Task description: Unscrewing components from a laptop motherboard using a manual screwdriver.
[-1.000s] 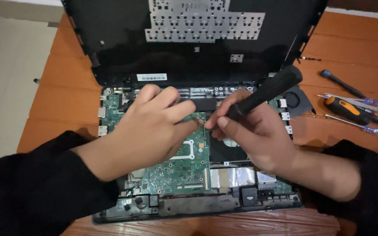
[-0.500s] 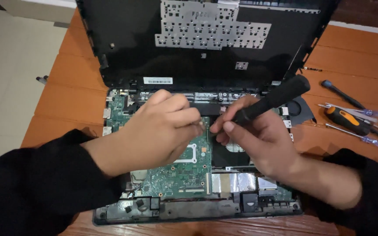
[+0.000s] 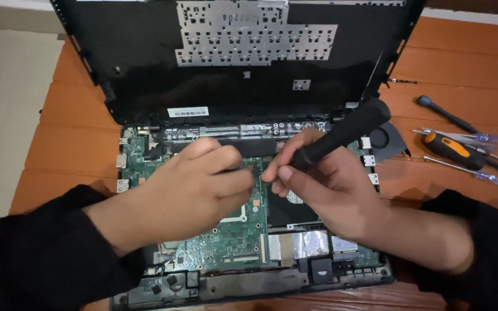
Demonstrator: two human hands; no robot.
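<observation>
Nearest the camera, the front edge of the opened laptop base [image 3: 249, 285] lies on the orange wooden table [image 3: 70, 150], with the green circuit board [image 3: 226, 236] exposed above it. Both black-sleeved forearms cross over the board.

The left hand [image 3: 194, 187] rests on the board, fingers curled together and pressed down at mid-board. Whether it pinches a small part cannot be told, as the fingertips are hidden. The right hand [image 3: 324, 187] is closed around a black-handled screwdriver [image 3: 341, 135], thumb and forefinger pinching low on the shaft. The tip is concealed between the two hands, apparently at a point on the board just below the black bar [image 3: 249, 144] along the hinge side.

Against the earlier views, both hands hold nearly the same station and the handle keeps its tilt up and to the right; only the framing has shifted slightly. The work therefore appears to remain on one fixing.

Farther back, the raised lid [image 3: 231, 63] shows the silver keyboard backplate [image 3: 255, 37]. A fan [image 3: 387, 141] sits at the right edge. Spare screwdrivers [image 3: 462, 152] lie well apart on the right. The hands themselves block the view of the work point.
</observation>
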